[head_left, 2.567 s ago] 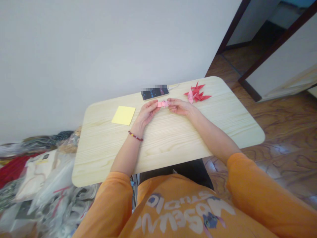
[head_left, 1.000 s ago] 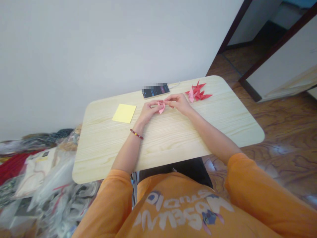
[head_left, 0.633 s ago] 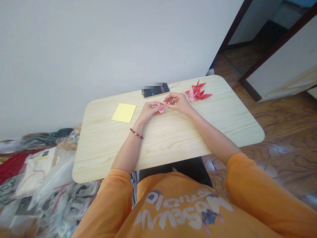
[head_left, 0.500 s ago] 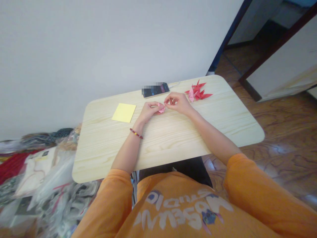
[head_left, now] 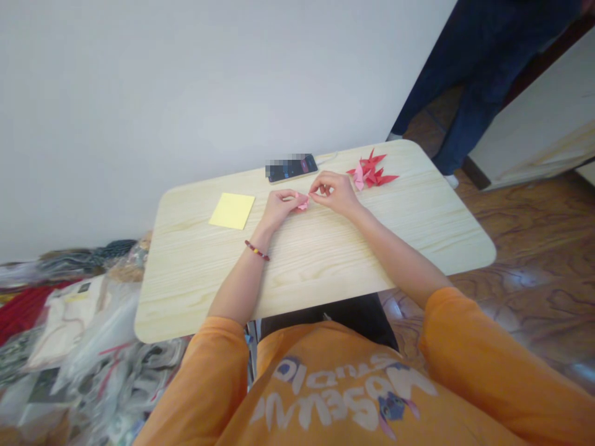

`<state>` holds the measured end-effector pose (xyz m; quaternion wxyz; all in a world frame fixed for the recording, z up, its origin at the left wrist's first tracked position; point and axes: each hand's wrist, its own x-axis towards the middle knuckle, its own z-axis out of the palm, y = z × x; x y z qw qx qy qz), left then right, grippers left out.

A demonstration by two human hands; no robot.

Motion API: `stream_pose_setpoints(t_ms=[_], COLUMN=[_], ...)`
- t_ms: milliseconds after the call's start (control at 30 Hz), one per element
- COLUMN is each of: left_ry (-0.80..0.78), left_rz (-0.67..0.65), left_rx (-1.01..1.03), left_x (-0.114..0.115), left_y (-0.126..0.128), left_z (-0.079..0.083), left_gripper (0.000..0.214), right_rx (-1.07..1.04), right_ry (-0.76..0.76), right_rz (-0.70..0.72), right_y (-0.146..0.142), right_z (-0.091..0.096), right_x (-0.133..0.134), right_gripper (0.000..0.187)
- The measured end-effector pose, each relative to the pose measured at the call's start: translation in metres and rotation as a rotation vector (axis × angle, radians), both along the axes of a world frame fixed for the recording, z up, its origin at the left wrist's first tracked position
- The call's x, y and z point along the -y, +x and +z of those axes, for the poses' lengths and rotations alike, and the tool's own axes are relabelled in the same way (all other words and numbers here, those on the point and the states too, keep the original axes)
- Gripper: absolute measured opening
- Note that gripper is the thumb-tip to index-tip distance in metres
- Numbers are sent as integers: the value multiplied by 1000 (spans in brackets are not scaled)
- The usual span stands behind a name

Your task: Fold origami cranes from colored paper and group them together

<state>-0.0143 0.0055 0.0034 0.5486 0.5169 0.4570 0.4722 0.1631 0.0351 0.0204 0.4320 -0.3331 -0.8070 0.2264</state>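
Between thumb and fingers, my left hand (head_left: 281,207) pinches a small piece of folded pink paper (head_left: 304,205) above the middle of the table. My right hand (head_left: 335,191) is closed in a pinch at the paper's right end, its fingertips on a thin tip. Most of the paper's shape is hidden by my fingers. Just beyond my right hand lies a cluster of folded paper cranes (head_left: 372,172), red ones with a pink one. To the left of my left hand is a yellow square paper stack (head_left: 232,210).
A phone (head_left: 292,168) with a white cable rests at the table's back edge by the wall. The pale wooden table (head_left: 325,260) has rounded corners. Bagged clothes (head_left: 106,347) are piled on the left. A person in dark trousers (head_left: 478,80) stands at the back right.
The person in dark trousers has stepped into the doorway at the back right. My hands stay nearly in place, with a slight shift of the fingers on the pink paper.
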Motion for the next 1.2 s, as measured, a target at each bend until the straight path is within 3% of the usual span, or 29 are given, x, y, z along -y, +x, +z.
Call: stream_pose_setpoints(t_ms=[800,1033,1200], left_ry=[70,118,263], left_rz=[145,152,260], left_rx=[-27,-27,-122], left_x=[-1,-2,2], left_y=[5,5,7], left_z=[-3,-4,3], left_gripper=[32,30,28], right_rx=[77,-30,-130], right_ry=[53,-47,-187], right_rz=[-12,-18,-26], right_y=[2,0,-3], right_z=[-3,1,3], right_x=[-1,1,4], right_gripper=[8,6,11])
